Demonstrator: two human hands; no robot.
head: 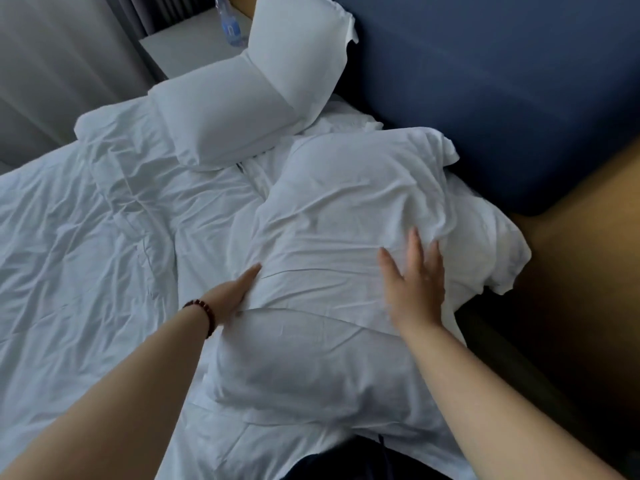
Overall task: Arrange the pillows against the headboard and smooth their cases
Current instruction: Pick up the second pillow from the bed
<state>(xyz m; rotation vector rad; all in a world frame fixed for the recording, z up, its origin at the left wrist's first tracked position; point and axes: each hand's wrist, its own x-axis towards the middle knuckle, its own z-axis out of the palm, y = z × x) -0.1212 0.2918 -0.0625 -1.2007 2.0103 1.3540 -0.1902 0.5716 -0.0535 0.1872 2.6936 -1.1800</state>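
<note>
Smoothing the pillow [329, 271], lying flat on the bed [86, 237] close by the headboard [502, 98]. With right hand [415, 282] spread open on top and left hand [230, 299] pressed straight against the side, gripping nothing. Next, probably: stand it up against the headboard, then rub it flat.

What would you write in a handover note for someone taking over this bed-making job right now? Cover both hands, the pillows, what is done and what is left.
Left hand: open, straight fingers pressing the left edge of the near wrinkled white fabric pillow.
Right hand: open, flat on that pillow's right side.
Far end: a smooth white rectangular pillow leans on the padded blue headboard; a second plump white pillow lies flat in front of it.
Done: the leaning pillow looks placed.
Left: smooth the near case, then stand it and the flat pillow against the headboard.
</note>
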